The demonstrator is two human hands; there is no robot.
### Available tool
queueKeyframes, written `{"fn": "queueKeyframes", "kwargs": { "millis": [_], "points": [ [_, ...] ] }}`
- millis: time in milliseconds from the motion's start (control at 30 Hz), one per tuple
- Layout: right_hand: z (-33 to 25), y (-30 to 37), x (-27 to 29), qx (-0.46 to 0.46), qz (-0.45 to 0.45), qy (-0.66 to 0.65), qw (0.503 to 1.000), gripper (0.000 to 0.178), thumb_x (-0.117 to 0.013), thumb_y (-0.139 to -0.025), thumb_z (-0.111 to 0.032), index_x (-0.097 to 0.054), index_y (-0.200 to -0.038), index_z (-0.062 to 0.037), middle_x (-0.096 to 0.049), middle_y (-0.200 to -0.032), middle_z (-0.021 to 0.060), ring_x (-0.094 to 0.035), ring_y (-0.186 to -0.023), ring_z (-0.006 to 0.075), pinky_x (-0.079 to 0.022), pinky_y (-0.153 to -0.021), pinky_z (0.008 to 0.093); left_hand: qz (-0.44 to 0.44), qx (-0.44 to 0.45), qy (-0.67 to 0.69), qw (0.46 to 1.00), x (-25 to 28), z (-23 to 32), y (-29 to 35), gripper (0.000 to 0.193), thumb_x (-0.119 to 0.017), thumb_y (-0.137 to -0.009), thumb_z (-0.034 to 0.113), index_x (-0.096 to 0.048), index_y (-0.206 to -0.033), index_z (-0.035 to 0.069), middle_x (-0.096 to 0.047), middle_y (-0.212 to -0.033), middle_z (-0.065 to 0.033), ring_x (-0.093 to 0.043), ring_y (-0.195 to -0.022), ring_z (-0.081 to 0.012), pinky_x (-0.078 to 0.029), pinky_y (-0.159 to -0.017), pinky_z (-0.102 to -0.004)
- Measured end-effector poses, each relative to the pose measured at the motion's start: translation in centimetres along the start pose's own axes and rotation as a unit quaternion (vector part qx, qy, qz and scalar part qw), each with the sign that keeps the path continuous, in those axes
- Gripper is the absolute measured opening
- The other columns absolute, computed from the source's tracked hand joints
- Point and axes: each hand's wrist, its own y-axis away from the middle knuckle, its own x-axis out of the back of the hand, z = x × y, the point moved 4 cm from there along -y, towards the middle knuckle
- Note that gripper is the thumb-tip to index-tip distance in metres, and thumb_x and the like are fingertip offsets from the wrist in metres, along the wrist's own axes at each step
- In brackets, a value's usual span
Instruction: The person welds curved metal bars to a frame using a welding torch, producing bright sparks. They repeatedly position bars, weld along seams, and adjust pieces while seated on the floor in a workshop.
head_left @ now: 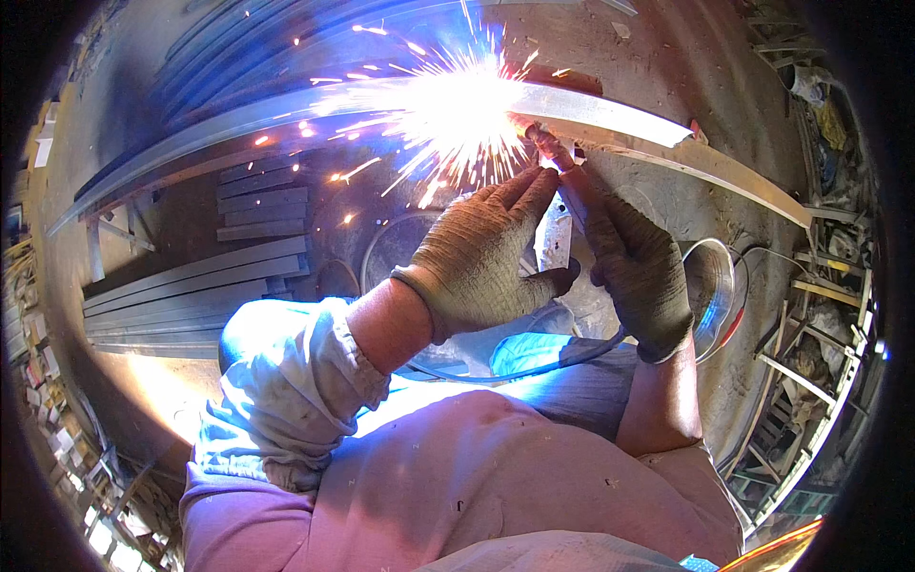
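left fingers (530, 194) extended, empty | right fingers (600, 231) wrapped round torch (553, 151) | glare (467, 100) hides part of bar (605, 112) | metal strips (195, 291) at left

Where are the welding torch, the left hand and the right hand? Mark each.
Welding torch (553, 151): head view, on its neck just behind the sparks.
Left hand (484, 253): head view, on the back of the glove.
Right hand (645, 272): head view, on the back of the glove.
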Motion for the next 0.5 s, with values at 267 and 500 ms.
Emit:
{"fn": "queueKeyframes", "kwargs": {
  "millis": [267,500],
  "points": [
    [-0.2,-0.1,0.0,0.068,0.007,0.022,0.997,0.033,-0.066,-0.123,-0.019,-0.08,-0.153,-0.0122,-0.067,-0.093,-0.0045,-0.055,-0.078,0.0057,-0.05,-0.07,0.0273,0.005,-0.006,-0.038,0.999,-0.5,-0.5,0.1,0.116,-0.092,-0.091,0.049,-0.037,-0.181,0.002,-0.056,-0.171,-0.0316,-0.064,-0.148,-0.0506,-0.052,-0.125,-0.0547],
    [-0.8,-0.4,-0.2,0.08,0.024,0.043,0.996,0.024,-0.066,-0.124,-0.02,-0.082,-0.135,-0.0054,-0.062,-0.092,-0.0007,-0.055,-0.08,0.008,-0.05,-0.072,0.0284,-0.008,-0.001,-0.036,0.999,-1.1,-1.2,0.2,0.111,-0.085,-0.093,0.058,-0.044,-0.173,-0.007,-0.061,-0.163,-0.0327,-0.067,-0.139,-0.0494,-0.052,-0.121,-0.0565]
  ]
}}
